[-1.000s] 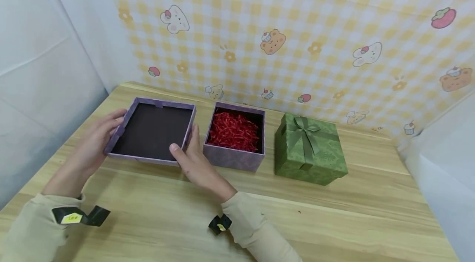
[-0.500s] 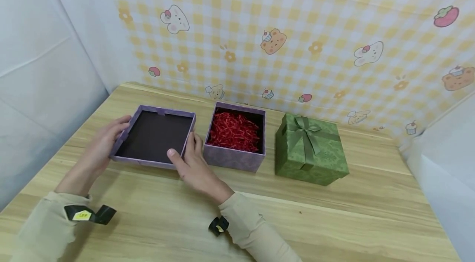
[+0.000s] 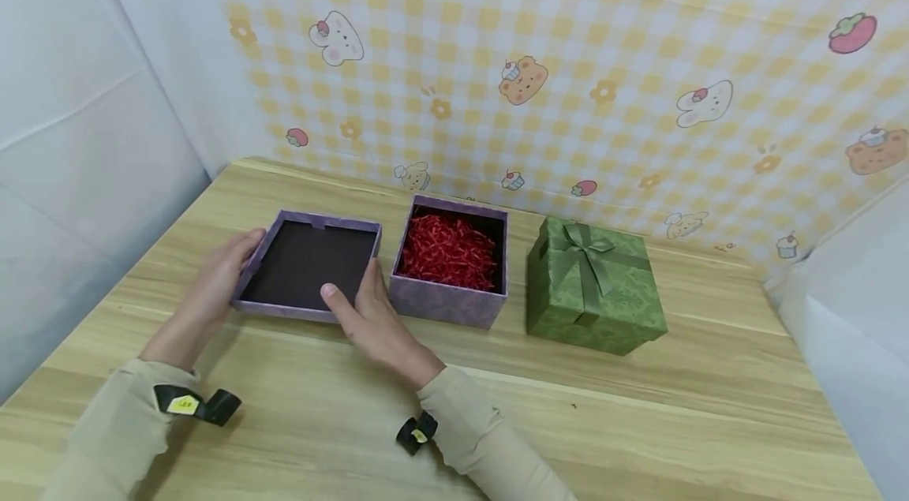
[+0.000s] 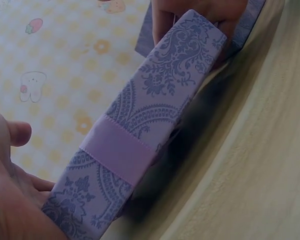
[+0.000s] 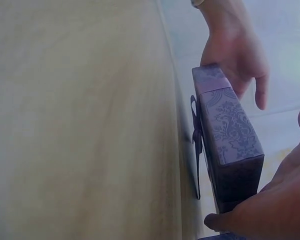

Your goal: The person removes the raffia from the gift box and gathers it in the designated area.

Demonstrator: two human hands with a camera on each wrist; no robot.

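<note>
An upside-down purple box lid (image 3: 308,264), its black inside facing up, is held between both hands close over the table. My left hand (image 3: 213,292) grips its left edge, and my right hand (image 3: 372,319) grips its right edge near the front corner, thumb over the rim. The left wrist view shows the patterned lid side (image 4: 160,75) with a lilac ribbon band, the left thumb standing apart from it. In the right wrist view a ribbon bow (image 5: 196,132) hangs under the lid. Right of the lid stands the matching open box (image 3: 447,304), filled with red shredded paper (image 3: 447,248).
A closed green gift box (image 3: 596,280) with a ribbon bow stands right of the purple box. The wooden table (image 3: 639,422) runs back to a yellow checked cloth (image 3: 454,51). White cloth hangs at both sides.
The lid has come down toward the table and shifted right, nearer the purple box, levelling out. My left hand has moved right with it; my right hand has moved only slightly.
</note>
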